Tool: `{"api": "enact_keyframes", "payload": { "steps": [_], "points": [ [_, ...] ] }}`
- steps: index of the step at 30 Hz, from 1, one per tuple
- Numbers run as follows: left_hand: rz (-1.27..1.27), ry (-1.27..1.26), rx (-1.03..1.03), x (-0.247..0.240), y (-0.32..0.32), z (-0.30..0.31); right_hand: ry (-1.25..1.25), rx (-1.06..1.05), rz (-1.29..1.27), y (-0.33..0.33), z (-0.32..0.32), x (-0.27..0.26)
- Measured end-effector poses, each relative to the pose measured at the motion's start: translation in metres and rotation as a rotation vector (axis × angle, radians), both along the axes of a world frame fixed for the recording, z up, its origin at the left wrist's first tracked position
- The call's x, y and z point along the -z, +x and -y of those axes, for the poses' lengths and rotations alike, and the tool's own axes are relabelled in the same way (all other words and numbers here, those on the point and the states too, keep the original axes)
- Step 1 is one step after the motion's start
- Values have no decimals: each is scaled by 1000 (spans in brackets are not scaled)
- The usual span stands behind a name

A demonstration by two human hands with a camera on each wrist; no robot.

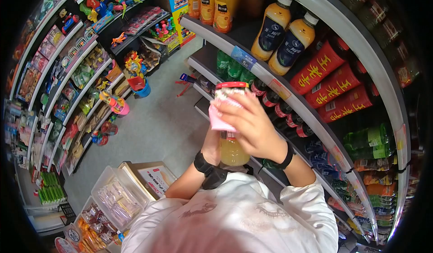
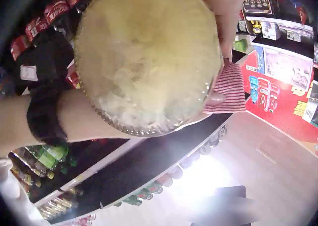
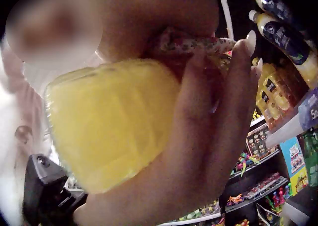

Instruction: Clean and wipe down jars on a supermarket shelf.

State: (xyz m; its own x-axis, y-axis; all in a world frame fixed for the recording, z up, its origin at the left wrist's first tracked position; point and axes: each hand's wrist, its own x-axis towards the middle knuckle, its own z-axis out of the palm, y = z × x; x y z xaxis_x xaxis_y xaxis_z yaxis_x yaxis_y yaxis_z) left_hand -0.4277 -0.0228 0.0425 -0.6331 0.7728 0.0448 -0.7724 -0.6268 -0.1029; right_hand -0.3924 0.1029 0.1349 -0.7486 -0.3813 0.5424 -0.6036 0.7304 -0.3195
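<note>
A glass jar (image 1: 233,151) of pale yellow contents with a red lid (image 1: 232,85) is held upright in front of the chest. Pink cloth (image 1: 221,123), striped in the left wrist view (image 2: 229,89), wraps part of its upper side. My left hand (image 1: 211,145) grips the jar from the left, mostly hidden behind it. Fingers of my right hand (image 1: 252,129) curl over the cloth on the jar's right side. Seen from the left wrist, the jar's round base (image 2: 149,62) fills the upper middle; the right wrist view shows its yellow side (image 3: 119,121) beside my right fingers (image 3: 198,112).
Drink shelves (image 1: 270,79) with bottles curve close along the right. Toy shelves (image 1: 72,72) stand at the left across a grey floor (image 1: 158,122). Plastic bins of packets (image 1: 118,194) and a box (image 1: 155,176) lie at the lower left, near the body.
</note>
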Motion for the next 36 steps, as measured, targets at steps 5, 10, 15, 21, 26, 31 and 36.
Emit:
{"api": "enact_keyframes", "payload": {
  "steps": [5, 10, 15, 21, 26, 31, 36],
  "points": [
    [-323, 48, 138, 8, -28, 6, 9, -106, 91, 24, 14, 22],
    [-294, -54, 128, 14, -32, 12, 80, -145, 60, 28, 16, 20],
    [-112, 45, 77, 1, -18, 7, 8, -52, 20, -4, 0, 0],
    [-135, 45, 23, -11, -9, 5, -60, -34, 14, -9, 7, -7],
    [-189, -91, 102, 1, -18, 3, 60, -139, 120, 33, 23, 8],
    [-308, -184, 167, -7, -22, 7, 118, -137, 147, 33, 12, 3],
    [-226, -383, -19, -16, -17, 1, 2, 39, 42, -2, -16, 9]
  ]
}}
